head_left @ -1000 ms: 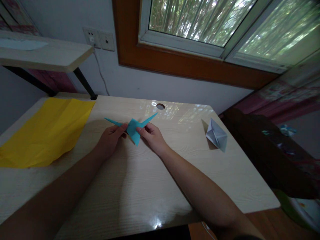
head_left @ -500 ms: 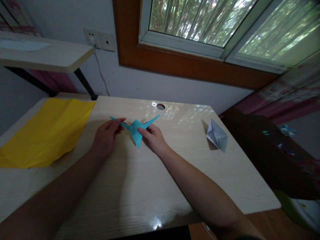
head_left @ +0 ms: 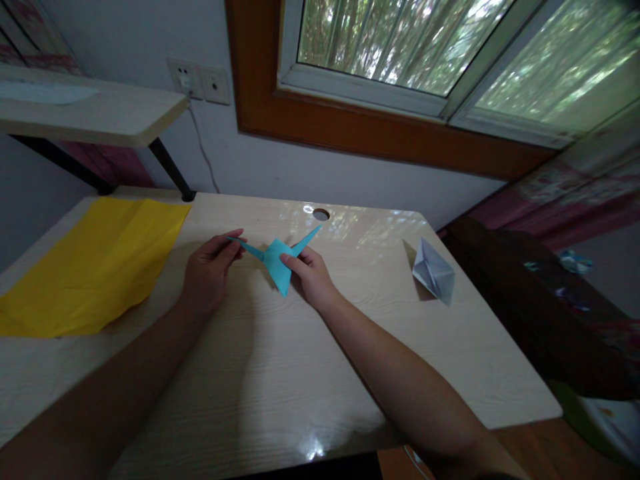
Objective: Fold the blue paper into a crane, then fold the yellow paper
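A turquoise origami crane (head_left: 277,261) is held above the desk between my two hands. It has a wide diamond-shaped body and two thin points that spread up to the left and right. My left hand (head_left: 207,267) pinches the left point near its tip between thumb and fingers. The thumb of my right hand (head_left: 311,273) lies on the body's right side, with the other fingers behind it and partly hidden. The right point sticks out freely past that hand.
A yellow sheet of paper (head_left: 100,267) lies on the left of the pale wooden desk (head_left: 310,373). A folded white paper piece (head_left: 434,272) stands at the right. Behind are a round cable hole (head_left: 321,215) and a raised shelf (head_left: 100,120) on black legs.
The crane's body has shifted slightly to the right. My left hand has moved a little left, its fingers now nearer the tip of the left point. My right hand is almost unmoved.
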A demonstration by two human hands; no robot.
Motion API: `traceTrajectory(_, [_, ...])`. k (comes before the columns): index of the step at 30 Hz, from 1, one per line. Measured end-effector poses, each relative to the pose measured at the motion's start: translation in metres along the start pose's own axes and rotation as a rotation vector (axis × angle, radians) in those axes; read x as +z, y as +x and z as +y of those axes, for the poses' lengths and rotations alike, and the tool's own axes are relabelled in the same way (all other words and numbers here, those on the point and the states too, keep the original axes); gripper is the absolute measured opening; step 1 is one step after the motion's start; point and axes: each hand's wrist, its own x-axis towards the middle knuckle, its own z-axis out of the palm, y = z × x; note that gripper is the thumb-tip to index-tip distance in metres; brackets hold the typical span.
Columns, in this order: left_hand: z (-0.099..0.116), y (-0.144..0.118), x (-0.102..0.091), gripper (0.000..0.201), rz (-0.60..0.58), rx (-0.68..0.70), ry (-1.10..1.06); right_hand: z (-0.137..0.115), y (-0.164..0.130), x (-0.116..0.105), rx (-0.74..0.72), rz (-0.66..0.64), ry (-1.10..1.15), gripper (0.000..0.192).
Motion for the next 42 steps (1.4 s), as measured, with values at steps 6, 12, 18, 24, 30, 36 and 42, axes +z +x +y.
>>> traceTrajectory(6, [0.002,-0.002,0.002,0.026,-0.007,0.024,-0.01,0.0,0.002,-0.002,0.021,-0.034,0.033,0.025])
traceTrajectory(12, [0.001,-0.003,0.001,0.02,-0.064,0.037,-0.038,-0.001,0.002,-0.001,0.02,-0.033,0.086,0.024])
traceTrajectory(18, [0.003,-0.006,0.0,0.019,-0.136,0.0,-0.052,-0.002,0.001,-0.001,0.031,-0.014,0.083,0.027])
traceTrajectory(24, [0.006,-0.006,0.001,0.022,-0.171,-0.029,-0.135,-0.004,0.0,0.0,0.03,-0.002,0.145,0.025])
traceTrajectory(30, [0.004,-0.006,0.001,0.02,-0.134,-0.062,-0.155,-0.003,0.001,-0.001,0.025,0.02,0.137,0.025])
traceTrajectory(36, [0.005,-0.005,0.002,0.024,-0.129,-0.099,-0.18,-0.006,0.0,0.002,0.019,0.039,0.205,0.022])
traceTrajectory(42, [0.005,-0.002,0.003,0.033,-0.123,-0.12,-0.195,-0.011,-0.001,0.004,0.033,0.057,0.222,0.021])
